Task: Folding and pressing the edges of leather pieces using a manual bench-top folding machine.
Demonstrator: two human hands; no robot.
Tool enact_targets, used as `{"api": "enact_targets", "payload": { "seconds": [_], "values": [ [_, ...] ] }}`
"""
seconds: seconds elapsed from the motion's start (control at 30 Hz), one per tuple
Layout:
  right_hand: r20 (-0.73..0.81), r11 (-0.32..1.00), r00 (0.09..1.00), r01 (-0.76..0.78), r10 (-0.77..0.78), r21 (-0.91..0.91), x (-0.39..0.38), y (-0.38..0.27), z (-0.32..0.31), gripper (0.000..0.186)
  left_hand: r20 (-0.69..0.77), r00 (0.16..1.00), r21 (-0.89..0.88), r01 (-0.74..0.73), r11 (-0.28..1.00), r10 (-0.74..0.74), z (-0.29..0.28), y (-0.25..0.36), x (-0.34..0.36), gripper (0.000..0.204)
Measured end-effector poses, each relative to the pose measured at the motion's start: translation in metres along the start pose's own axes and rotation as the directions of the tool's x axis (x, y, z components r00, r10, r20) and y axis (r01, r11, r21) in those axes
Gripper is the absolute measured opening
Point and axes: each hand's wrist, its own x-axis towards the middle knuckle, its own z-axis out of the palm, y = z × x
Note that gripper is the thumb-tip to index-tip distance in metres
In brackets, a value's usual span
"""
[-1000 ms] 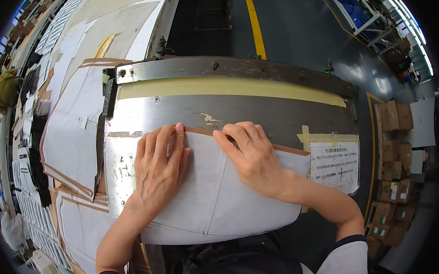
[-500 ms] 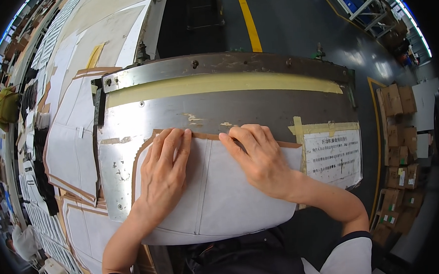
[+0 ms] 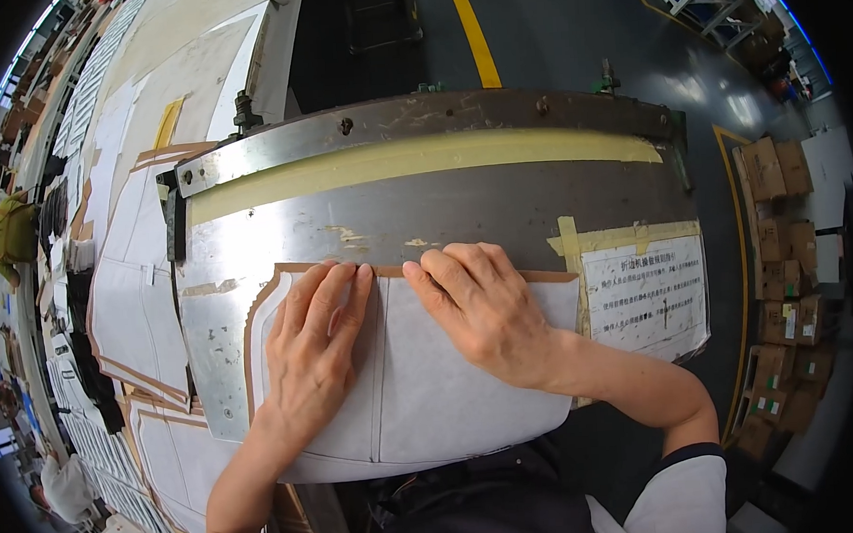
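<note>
A white-backed panel (image 3: 462, 400) with a brown border and stitched seam lines lies on a steel plate (image 3: 280, 226), its near side hanging over the plate's front edge. At the panel's far edge, my left hand (image 3: 319, 330) has its fingers bent and held close together, gripping the brown strip left of the middle seam. To the right of that seam, my right hand (image 3: 492, 311) pinches the same edge between thumb and curled fingers. The border's underside, beneath my fingertips, is hidden.
A hinged metal bar (image 3: 419, 122) with yellow tape along it spans the plate's far side. A taped paper notice (image 3: 645, 289) lies at right. More white panels (image 3: 139, 310) are stacked on the left table. Cardboard boxes (image 3: 782, 248) stand far right; a person (image 3: 10, 235) is far left.
My left hand has slid right along the panel's edge, closer to the seam and my right hand. The whole view has shifted slightly; the panel stays in place on the plate.
</note>
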Motion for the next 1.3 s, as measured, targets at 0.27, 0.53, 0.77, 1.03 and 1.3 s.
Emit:
{"api": "enact_targets", "payload": {
  "seconds": [0.27, 0.53, 0.77, 1.03, 1.3],
  "values": [
    [-0.005, 1.000, 1.000, 0.008, -0.008, -0.010, 0.001, 0.000, 0.001, 0.025, -0.011, 1.000, 0.039, -0.021, 0.999, 0.022, 0.001, 0.004, 0.006, 0.057],
    [0.008, 1.000, 1.000, -0.013, 0.013, 0.024, -0.001, -0.001, -0.001, 0.031, -0.040, 0.993, -0.196, 0.100, 0.976, -0.110, -0.005, -0.005, 0.004, 0.055],
    [0.089, 0.978, 0.988, -0.142, 0.130, 0.152, 0.002, -0.005, -0.004, 0.039, -0.075, 0.991, -0.063, 0.105, 0.993, -0.110, 0.005, 0.016, 0.008, 0.051],
    [0.078, 0.997, 0.997, 0.031, -0.026, -0.066, -0.003, -0.004, -0.002, 0.039, -0.120, 0.992, 0.029, 0.031, 0.999, -0.027, 0.012, 0.015, 0.005, 0.062],
    [0.153, 0.991, 0.981, -0.112, 0.123, -0.076, -0.088, 0.028, -0.091, 0.041, -0.169, 0.984, 0.001, 0.048, 0.999, -0.047, 0.014, 0.017, -0.003, 0.054]
  ]
}}
